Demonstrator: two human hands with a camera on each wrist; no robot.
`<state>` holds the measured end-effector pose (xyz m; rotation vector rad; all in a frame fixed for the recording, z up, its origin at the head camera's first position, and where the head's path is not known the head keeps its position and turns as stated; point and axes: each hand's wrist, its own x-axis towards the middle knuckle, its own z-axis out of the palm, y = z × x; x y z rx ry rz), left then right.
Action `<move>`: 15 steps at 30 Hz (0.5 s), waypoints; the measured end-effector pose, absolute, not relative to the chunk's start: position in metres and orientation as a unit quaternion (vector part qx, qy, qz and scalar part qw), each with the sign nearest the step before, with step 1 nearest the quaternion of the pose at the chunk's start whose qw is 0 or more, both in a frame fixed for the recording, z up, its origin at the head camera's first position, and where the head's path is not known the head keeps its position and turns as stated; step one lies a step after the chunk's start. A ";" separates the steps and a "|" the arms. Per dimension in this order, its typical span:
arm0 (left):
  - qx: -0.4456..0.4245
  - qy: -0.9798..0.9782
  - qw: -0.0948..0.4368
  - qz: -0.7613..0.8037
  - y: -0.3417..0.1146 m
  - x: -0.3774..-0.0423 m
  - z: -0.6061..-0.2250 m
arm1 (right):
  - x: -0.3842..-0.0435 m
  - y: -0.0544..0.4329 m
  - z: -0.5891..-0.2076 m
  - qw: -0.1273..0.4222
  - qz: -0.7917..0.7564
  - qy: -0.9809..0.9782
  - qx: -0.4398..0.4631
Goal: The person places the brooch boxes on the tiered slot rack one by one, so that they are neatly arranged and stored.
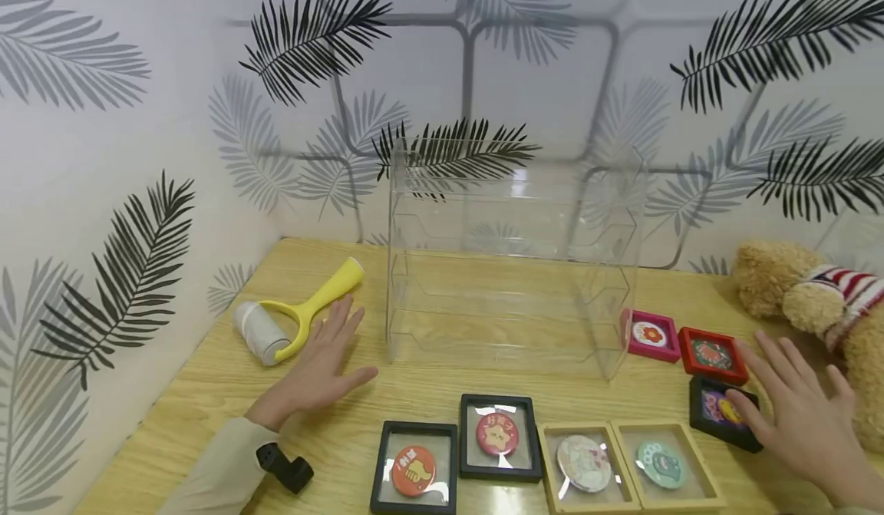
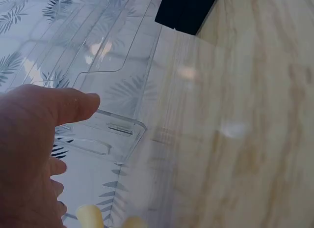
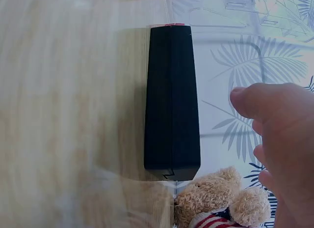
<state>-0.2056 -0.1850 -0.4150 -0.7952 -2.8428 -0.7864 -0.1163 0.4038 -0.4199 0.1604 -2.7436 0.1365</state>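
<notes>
My left hand (image 1: 321,369) is spread with fingers straight, holding nothing, beside a yellow-handled lint roller (image 1: 321,300) with a white roll. My right hand (image 1: 801,407), fingers extended, hovers by a small black frame (image 1: 706,423) with a purple and yellow picture; the head view does not settle whether they touch, but the right wrist view shows a gap between thumb and black frame (image 3: 171,100). A red frame (image 1: 713,355) and a pink frame (image 1: 651,336) lie just beyond. Between the hands stands a clear tiered acrylic rack (image 1: 625,331), its shelves bare.
Along the front lie two black frames with round badges, one orange (image 1: 414,469) and one red (image 1: 497,434), then two joined light yellow frames (image 1: 625,465). A teddy bear (image 1: 815,300) in a striped top lies at right. Leaf-patterned walls (image 1: 173,116) bound the wooden table (image 1: 186,423).
</notes>
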 end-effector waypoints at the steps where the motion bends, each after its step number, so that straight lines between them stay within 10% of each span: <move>1: -0.261 -0.925 0.044 -0.273 -0.184 -0.206 -0.415 | -0.117 0.403 -0.420 0.202 0.055 -0.976 0.062; 15: -0.266 -0.854 0.016 -0.446 -0.174 -0.211 -0.413 | -0.119 0.365 -0.402 0.315 0.205 -0.920 0.110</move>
